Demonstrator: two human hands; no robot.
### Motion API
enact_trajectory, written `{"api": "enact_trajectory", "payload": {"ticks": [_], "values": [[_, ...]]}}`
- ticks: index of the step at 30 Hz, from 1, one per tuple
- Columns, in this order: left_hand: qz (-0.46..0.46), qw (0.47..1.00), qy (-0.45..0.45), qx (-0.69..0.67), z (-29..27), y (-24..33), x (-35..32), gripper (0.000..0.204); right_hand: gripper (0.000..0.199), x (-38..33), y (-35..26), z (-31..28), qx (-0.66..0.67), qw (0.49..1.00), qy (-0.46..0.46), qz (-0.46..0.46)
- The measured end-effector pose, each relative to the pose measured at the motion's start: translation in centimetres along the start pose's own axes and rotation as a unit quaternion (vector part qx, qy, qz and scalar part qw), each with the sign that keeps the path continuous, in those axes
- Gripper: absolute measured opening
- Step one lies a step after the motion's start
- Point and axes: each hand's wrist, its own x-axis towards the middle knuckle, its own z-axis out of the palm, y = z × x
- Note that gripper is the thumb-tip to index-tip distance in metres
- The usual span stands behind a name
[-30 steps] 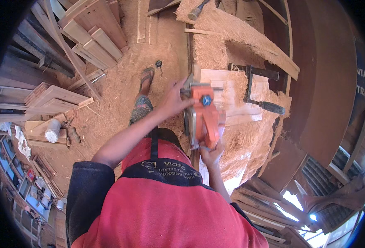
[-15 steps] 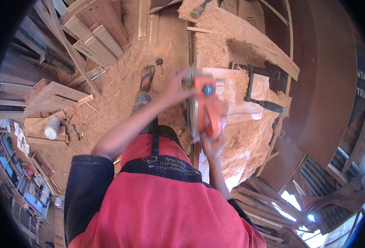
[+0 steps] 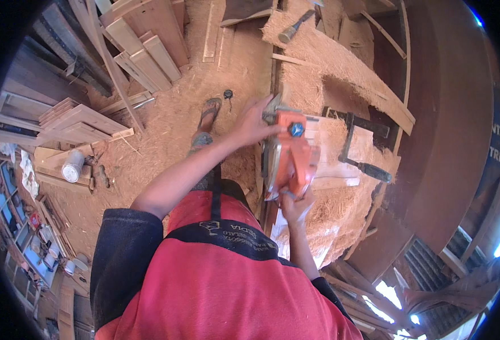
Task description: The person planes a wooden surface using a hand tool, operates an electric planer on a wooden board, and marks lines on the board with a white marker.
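Note:
An orange electric planer [image 3: 300,156] with a blue-capped knob stands on its edge along the near-left side of the workbench, its flat sole facing left. My right hand [image 3: 296,205] is wrapped round its rear handle. At its front end my left hand [image 3: 255,123] is closed on the planer, thumb against the orange body; part of its grip is hidden. Beneath the planer, the edge of a narrow piece of wood [image 3: 266,218] shows. Right of it, pale boards [image 3: 335,181] lie under shavings, with a black bar clamp [image 3: 349,139] across them.
Curly shavings [image 3: 323,51] heap over the bench, where a chisel-like tool [image 3: 296,27] lies at the far end. Stacked boards [image 3: 142,39] lean at the far left. A white can [image 3: 73,166] sits on wood at left. A tape measure [image 3: 228,94] lies on the shaving-covered floor.
Both hands have moved the planer a little farther forward along the bench edge relative to the clamp. The view has shifted, and the hands look less blurred now.

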Motion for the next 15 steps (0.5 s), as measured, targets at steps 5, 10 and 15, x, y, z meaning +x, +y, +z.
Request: {"api": "enact_trajectory", "payload": {"ticks": [5,10,15], "values": [[0.011,1.0,0.012,0.014,-1.9,-0.3,6.4,0.089,0.019,6.9,-1.9,1.8,0.005,0.998,0.005,-0.061],[-0.003,0.999,0.02,0.027,-0.7,0.6,0.6,0.094,0.024,1.6,-4.6,0.4,-0.04,0.999,-0.009,-0.012],[-0.069,0.996,-0.06,-0.014,1.8,2.6,-9.5,0.1,0.029,-8.6,2.0,-3.1,-0.058,0.998,-0.019,-0.032]]}}
